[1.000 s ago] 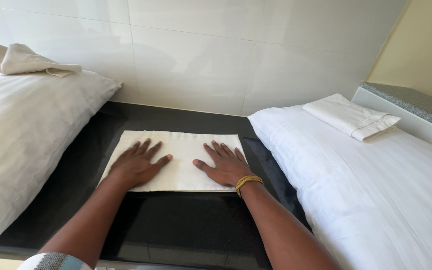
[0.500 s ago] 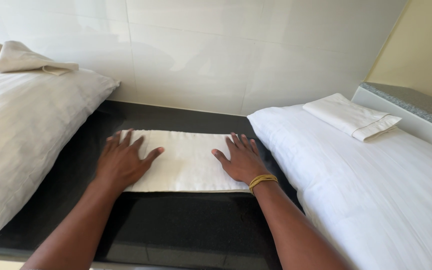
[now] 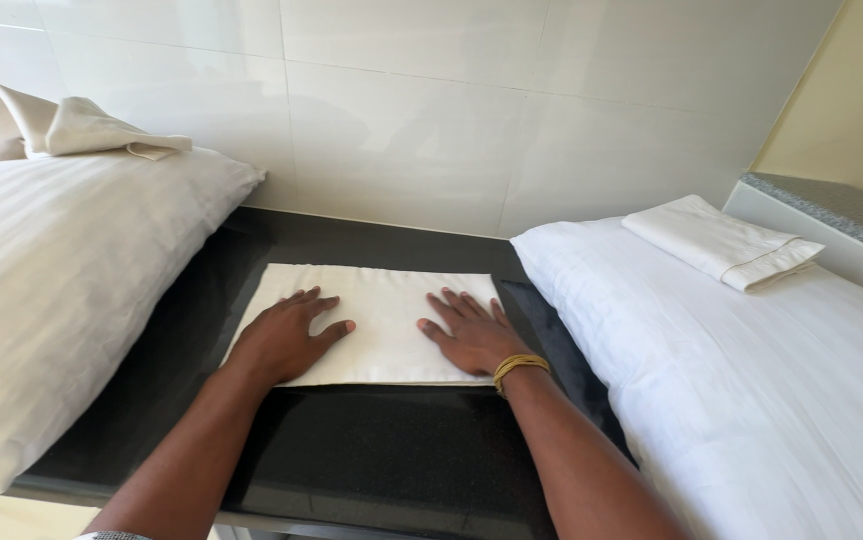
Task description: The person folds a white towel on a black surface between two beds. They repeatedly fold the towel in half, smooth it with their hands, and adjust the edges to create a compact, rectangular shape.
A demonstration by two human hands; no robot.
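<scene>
A folded white striped cloth (image 3: 384, 300), like a pillowcase, lies flat on a black glossy counter (image 3: 382, 460). My left hand (image 3: 287, 338) rests palm down on its left part, fingers spread. On the cloth's right part lies my right hand (image 3: 469, 335), also flat and spread, with a yellow band at the wrist. Neither hand grips anything.
A large cream striped pillow (image 3: 62, 290) sits on the left with a crumpled cloth (image 3: 62, 128) on top. A white pillow (image 3: 752, 390) lies on the right, bearing a folded white cloth (image 3: 720, 240). White tiled wall (image 3: 472, 110) behind.
Both hands slid apart across the cloth, then came back inward; they now lie flat nearer its front edge.
</scene>
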